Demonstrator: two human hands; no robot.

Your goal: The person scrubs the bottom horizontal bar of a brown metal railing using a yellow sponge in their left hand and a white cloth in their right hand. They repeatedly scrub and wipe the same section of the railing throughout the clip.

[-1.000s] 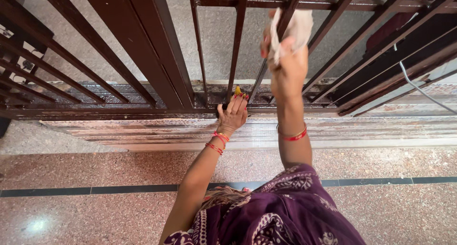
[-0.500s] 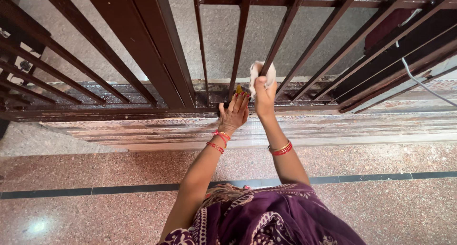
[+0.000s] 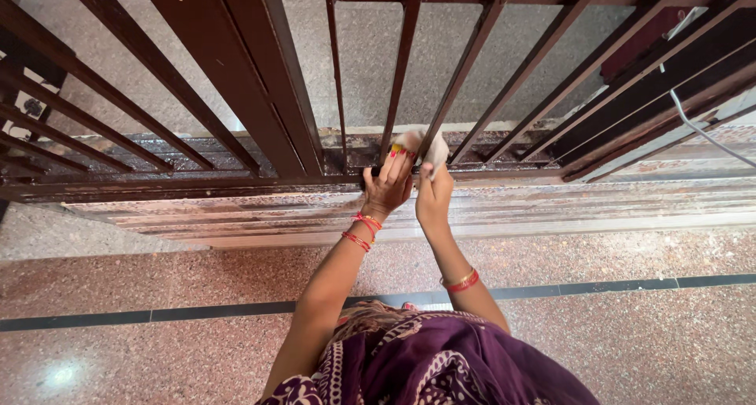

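A dark brown metal gate [image 3: 268, 114] with upright bars stands on a floor track in front of me. My right hand [image 3: 432, 191] is closed on a pale cloth [image 3: 435, 147] pressed against the foot of one bar, right at the gate's bottom rail [image 3: 197, 186]. My left hand [image 3: 387, 186] rests on that bottom rail just beside it, fingers curled over the rail's edge, touching the foot of the neighbouring bar. Red and gold bangles circle both wrists. My purple patterned garment [image 3: 441, 366] fills the lower part of the view.
Speckled pink stone floor [image 3: 157, 271] with a dark inlaid strip [image 3: 157, 317] lies under me. A pale metal sliding track [image 3: 591, 216] runs below the gate. A white cable [image 3: 693, 129] hangs behind the bars at the right. More bars fan out at the left.
My right hand has slid the cloth down the bar from high up to its foot at the bottom rail. The left hand has stayed on the rail.
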